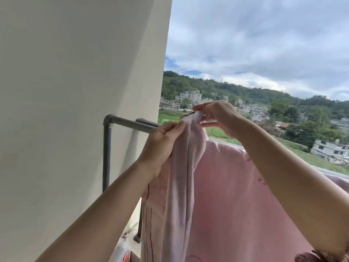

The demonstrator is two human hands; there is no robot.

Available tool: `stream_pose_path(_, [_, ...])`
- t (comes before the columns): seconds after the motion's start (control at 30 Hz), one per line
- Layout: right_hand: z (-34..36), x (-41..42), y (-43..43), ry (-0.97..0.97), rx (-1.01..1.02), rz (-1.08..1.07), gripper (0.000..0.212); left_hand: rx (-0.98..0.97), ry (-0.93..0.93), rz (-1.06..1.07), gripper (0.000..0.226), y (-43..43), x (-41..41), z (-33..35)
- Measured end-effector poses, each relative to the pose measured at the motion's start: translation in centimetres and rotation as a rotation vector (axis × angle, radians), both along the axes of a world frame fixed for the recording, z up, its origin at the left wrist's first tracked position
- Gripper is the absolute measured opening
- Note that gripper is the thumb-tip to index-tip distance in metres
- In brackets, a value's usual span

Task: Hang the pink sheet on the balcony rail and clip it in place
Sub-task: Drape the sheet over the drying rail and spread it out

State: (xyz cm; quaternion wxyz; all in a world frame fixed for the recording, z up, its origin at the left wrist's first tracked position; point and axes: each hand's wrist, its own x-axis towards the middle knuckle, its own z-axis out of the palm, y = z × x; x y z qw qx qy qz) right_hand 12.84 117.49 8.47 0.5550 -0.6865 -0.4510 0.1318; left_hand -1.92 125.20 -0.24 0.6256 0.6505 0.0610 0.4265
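Pinching a bunched corner of the pink sheet [226,195], the left grip [162,144] and right grip [220,118] both close on it just above the grey rail [130,123]; the rest hangs draped along the balcony edge, beside the white wall [75,91].

Cream wall [75,91], cloudy sky [264,35], hillside houses [188,96].

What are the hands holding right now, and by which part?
The pink sheet, by its bunched upper end. The left hand pinches it just below the tip; the right hand pinches the dark-trimmed edge at the very top.
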Motion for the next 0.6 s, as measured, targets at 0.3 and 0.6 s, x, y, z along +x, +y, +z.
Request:
stream_pose_path(0.3, [-0.1, -3.8, 12.8, -1.025, -0.51, -0.194, 0.026, -0.265, 0.099, 0.208, 0.021, 13.4, -4.2, 0.3])
stream_pose_path(0.6, [-2.9, -7.8, 26.3, -0.745, -0.285, -0.141, 0.035, -0.416, 0.175, 0.134, 0.018, 26.5, -8.4, -2.2])
